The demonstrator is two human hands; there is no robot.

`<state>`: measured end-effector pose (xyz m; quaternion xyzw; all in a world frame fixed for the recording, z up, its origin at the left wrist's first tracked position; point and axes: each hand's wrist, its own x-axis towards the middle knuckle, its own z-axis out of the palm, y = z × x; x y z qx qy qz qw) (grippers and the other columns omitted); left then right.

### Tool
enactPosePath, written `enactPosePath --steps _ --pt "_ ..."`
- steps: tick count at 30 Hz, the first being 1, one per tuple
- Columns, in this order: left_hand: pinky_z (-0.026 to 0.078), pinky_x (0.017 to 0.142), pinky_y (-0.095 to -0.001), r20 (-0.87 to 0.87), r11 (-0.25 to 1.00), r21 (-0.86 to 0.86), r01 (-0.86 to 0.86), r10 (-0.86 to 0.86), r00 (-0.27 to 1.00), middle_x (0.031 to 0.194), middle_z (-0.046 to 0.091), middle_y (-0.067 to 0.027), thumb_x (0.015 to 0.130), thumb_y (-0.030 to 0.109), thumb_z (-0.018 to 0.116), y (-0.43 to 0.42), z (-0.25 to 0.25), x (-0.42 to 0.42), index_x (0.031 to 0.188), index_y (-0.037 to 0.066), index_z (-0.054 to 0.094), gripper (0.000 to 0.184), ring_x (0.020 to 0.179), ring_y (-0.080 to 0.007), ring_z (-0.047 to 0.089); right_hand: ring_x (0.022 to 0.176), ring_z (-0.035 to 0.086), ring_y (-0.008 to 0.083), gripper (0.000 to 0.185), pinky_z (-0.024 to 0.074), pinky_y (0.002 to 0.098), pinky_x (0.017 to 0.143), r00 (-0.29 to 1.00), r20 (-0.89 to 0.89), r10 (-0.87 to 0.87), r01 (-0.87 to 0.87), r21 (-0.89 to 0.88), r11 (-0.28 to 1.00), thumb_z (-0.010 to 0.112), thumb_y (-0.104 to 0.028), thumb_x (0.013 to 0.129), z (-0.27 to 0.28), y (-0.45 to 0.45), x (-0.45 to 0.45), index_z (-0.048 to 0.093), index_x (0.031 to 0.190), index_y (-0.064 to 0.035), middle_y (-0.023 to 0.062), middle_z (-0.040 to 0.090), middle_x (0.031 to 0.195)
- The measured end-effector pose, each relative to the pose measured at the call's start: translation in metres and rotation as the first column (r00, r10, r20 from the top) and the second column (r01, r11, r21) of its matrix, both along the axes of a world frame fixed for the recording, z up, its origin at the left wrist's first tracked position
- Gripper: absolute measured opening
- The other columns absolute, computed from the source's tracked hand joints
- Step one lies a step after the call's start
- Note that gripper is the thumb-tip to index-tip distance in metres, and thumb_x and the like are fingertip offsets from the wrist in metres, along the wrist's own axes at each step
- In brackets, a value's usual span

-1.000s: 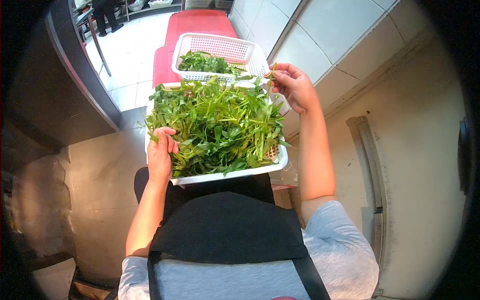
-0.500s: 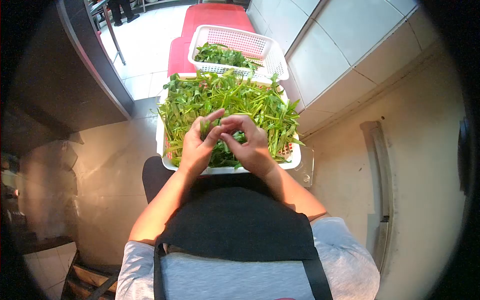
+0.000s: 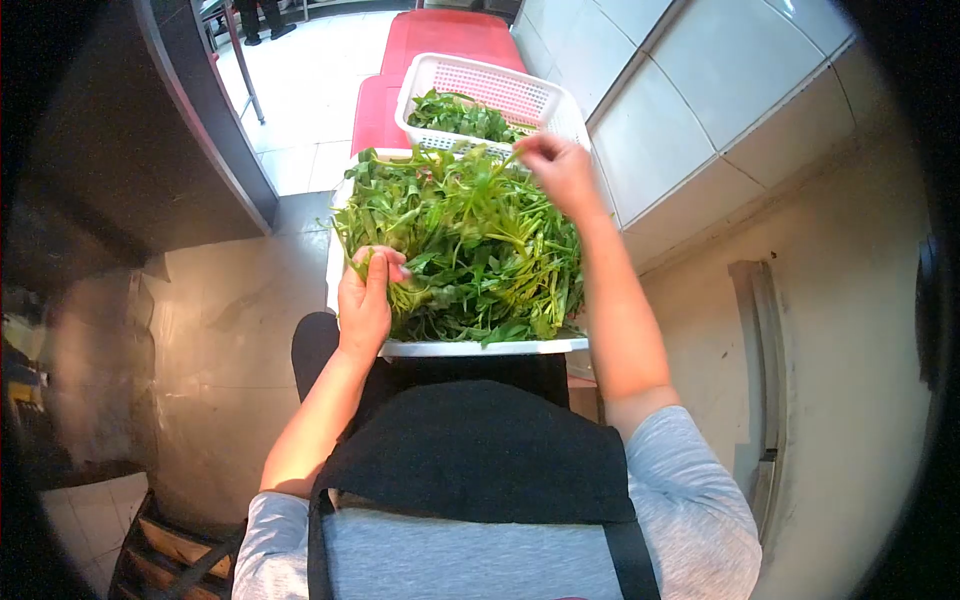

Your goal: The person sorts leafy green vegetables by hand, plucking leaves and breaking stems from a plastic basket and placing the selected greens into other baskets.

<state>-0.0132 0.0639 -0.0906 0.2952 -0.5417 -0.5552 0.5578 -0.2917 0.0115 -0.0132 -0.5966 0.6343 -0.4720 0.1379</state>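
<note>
A heap of leafy greens (image 3: 470, 250) with long thin stems, looking like water spinach, fills the large white basket (image 3: 480, 348) in front of me. My left hand (image 3: 368, 300) is closed at the heap's near left side, with green stems between thumb and fingers. Raised over the far right part of the heap, my right hand (image 3: 562, 178) pinches a sprig of the greens by its end. The leaves hanging from it are blurred by motion.
Behind the heap stands a smaller white perforated basket (image 3: 570, 112) with more greens, on a red surface (image 3: 450, 40). A tiled wall (image 3: 690, 90) runs along the right. A dark panel (image 3: 215, 120) stands at left. Another person's legs (image 3: 262, 18) show far back.
My hands were together over the heap's near middle. The right has moved up and right, lifting a sprig; the left has shifted slightly left and down. The view has turned a little.
</note>
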Motion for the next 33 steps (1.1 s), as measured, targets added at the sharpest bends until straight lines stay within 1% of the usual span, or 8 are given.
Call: enactPosePath --steps 8,13,22,26,27,28,30,33 --pt "0.044 0.067 -0.0244 -0.048 0.999 0.035 -0.029 0.031 0.998 0.082 0.053 -0.0017 0.097 0.023 0.041 -0.007 -0.012 0.0 0.09 0.002 0.054 0.025 0.069 -0.0077 0.047 0.077 0.061 0.0126 0.03 0.0504 0.0267 0.067 0.965 0.129 0.226 -0.256 0.302 0.918 0.051 -0.005 0.075 0.036 0.019 0.012 0.059 0.104 -0.0036 0.0066 0.062 0.091" --pt "0.043 0.066 -0.0233 -0.022 0.998 0.045 -0.042 0.043 0.999 0.08 0.053 -0.0001 0.097 0.025 0.042 -0.008 -0.016 0.003 0.091 0.004 0.055 0.026 0.068 -0.0062 0.046 0.074 0.059 0.0177 0.024 0.0475 0.0288 0.068 0.982 -0.189 0.012 0.015 0.142 0.99 0.065 -0.017 0.072 0.006 0.051 0.018 0.063 0.094 -0.0073 0.0058 0.058 0.079" --pt "0.041 0.07 -0.0251 0.085 0.985 -0.146 -0.096 0.11 0.99 0.074 0.052 -0.0012 0.097 0.027 0.041 0.001 0.0 0.0 0.091 0.004 0.055 0.028 0.069 -0.0096 0.049 0.075 0.06 0.0211 0.02 0.0484 0.0287 0.07 0.844 -0.486 0.228 -0.302 -0.08 0.95 0.067 0.0 0.071 -0.006 0.096 0.06 0.065 0.09 -0.0065 0.0067 0.06 0.08" --pt "0.042 0.069 -0.0256 0.151 0.998 -0.044 -0.051 0.057 0.987 0.078 0.055 -0.0027 0.097 0.028 0.042 -0.003 -0.008 -0.001 0.091 0.005 0.055 0.027 0.067 -0.0121 0.052 0.072 0.058 0.0116 0.013 0.0468 0.0255 0.066 0.994 -0.084 -0.067 0.05 -0.199 0.979 0.066 -0.007 0.079 0.034 0.088 0.021 0.066 0.092 -0.0038 0.0064 0.063 0.083" --pt "0.042 0.068 -0.0264 0.025 0.987 -0.152 -0.056 0.061 0.998 0.082 0.055 -0.003 0.096 0.026 0.044 -0.004 -0.02 -0.006 0.092 0.006 0.055 0.023 0.067 -0.0114 0.052 0.074 0.056 0.0097 0.013 0.0461 0.0239 0.068 0.996 -0.004 -0.087 0.086 -0.13 0.988 0.065 -0.008 0.08 0.046 0.091 0.015 0.066 0.092 -0.0032 0.0038 0.062 0.084" --pt "0.043 0.066 -0.0265 -0.329 0.978 0.19 0.084 -0.017 0.944 0.086 0.056 -0.0025 0.094 0.021 0.047 -0.006 -0.029 -0.009 0.094 0.009 0.057 0.016 0.068 -0.0105 0.052 0.076 0.055 0.0089 0.012 0.0454 0.0221 0.07 0.994 -0.013 -0.113 0.11 -0.122 0.986 0.063 -0.008 0.081 0.053 0.093 0.012 0.065 0.092 -0.0029 0.0019 0.061 0.084" --pt "0.045 0.078 -0.0292 0.278 0.961 -0.259 -0.097 0.17 0.945 0.096 0.058 -0.0044 0.092 0.022 0.052 -0.004 -0.019 0.0 0.099 0.008 0.057 0.016 0.091 -0.0152 0.055 0.079 0.055 0.0083 0.014 0.0452 0.0209 0.07 0.995 0.075 -0.066 0.072 -0.077 0.994 0.062 -0.007 0.084 0.053 0.09 0.004 0.064 0.096 -0.003 0.0014 0.062 0.088" --pt "0.044 0.077 -0.0309 0.416 0.968 -0.242 -0.064 0.163 0.895 0.089 0.059 -0.013 0.091 0.02 0.051 0.011 0.011 0.01 0.094 0.005 0.057 0.016 0.084 -0.0216 0.058 0.078 0.056 0.0095 0.015 0.0469 0.0225 0.07 0.978 0.2 0.065 -0.032 -0.165 0.986 0.061 -0.005 0.085 0.037 0.088 -0.002 0.061 0.098 0.0013 0.0041 0.062 0.089"
